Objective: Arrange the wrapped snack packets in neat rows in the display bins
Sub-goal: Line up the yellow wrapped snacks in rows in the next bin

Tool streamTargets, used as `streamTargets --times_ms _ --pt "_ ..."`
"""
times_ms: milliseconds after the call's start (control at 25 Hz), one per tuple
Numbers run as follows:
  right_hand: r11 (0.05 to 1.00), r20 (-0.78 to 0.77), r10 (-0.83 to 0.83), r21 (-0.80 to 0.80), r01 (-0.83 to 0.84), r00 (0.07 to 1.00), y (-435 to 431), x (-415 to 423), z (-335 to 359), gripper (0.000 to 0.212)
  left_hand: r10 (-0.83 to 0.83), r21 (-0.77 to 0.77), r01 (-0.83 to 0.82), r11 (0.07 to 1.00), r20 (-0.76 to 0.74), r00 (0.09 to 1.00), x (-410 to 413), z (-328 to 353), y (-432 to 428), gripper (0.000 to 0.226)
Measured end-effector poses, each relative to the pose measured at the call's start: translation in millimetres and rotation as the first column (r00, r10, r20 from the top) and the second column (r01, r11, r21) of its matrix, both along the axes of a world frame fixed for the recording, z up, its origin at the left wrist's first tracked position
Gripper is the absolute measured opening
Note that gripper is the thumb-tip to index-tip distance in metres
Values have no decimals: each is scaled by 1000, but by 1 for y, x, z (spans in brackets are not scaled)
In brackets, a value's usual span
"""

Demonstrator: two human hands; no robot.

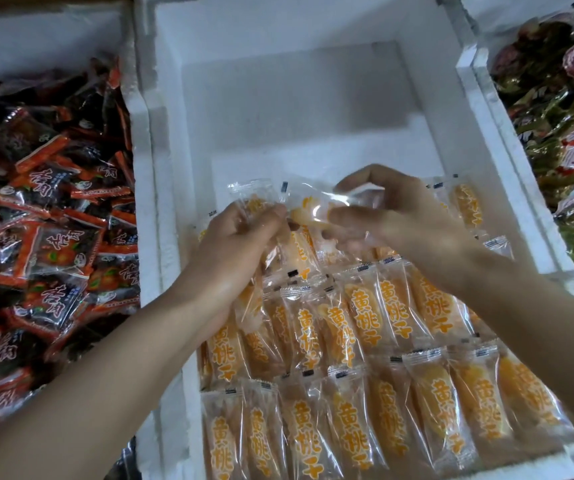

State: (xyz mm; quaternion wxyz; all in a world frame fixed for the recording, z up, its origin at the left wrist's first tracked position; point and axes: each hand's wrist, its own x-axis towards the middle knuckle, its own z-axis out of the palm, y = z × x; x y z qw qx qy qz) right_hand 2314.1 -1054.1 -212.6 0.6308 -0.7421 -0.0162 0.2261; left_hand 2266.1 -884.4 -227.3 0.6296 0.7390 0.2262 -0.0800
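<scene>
Grips a small bunch of orange snack packets (254,200) in the left hand (240,244), with fingers curled round them, probably as a ready stock to deal from. Pinches a single packet (308,213) between thumb and fingertips of the right hand (396,220), holding it flat just above the unfinished back row, apparently to slot it into line. Works over a white foam bin (147,188), where finished rows (365,341) lie overlapping like tiles, labels up, filling the near half; shows bare foam across the far half. Flanked on the left by a bin of loose dark red packets (46,230) and on the right by a heap of green, gold and red wrapped snacks (555,126).
</scene>
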Motion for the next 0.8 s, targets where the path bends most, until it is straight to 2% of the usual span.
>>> streamTargets --times_ms 80,160,240,360,480,560,680,760,800 --pt "961 165 86 -274 -38 983 -3 -3 -4 20 25 -16 -24 1000 35 999 6 2 -5 16" --pt "909 282 170 -415 -40 944 -3 -1 -2 24 1 -12 0 1000 71 997 10 5 -8 22" --pt "909 318 216 -411 -71 923 -1 4 1 29 -19 5 18 1000 95 995 11 8 -10 24" --pt "916 303 177 -398 -44 936 -1 20 -6 40 -42 44 37 998 121 992 10 10 -4 15" --pt "852 254 242 -517 -80 936 1 35 -26 23 -70 127 57 990 103 992 8 6 5 34" --pt "783 223 313 -610 -118 923 5 38 -39 19 -77 147 61 987 103 992 5 2 7 37" --pt "724 257 347 -685 -84 902 9 39 -49 28 -69 136 56 989 93 993 0 -2 6 37" --pt "730 321 354 -682 -46 878 9 34 -42 38 -84 118 72 990 97 992 -4 -2 4 29" --pt "766 374 335 -643 -18 865 10 28 -35 38 -94 112 82 990 107 990 -5 -1 3 27"
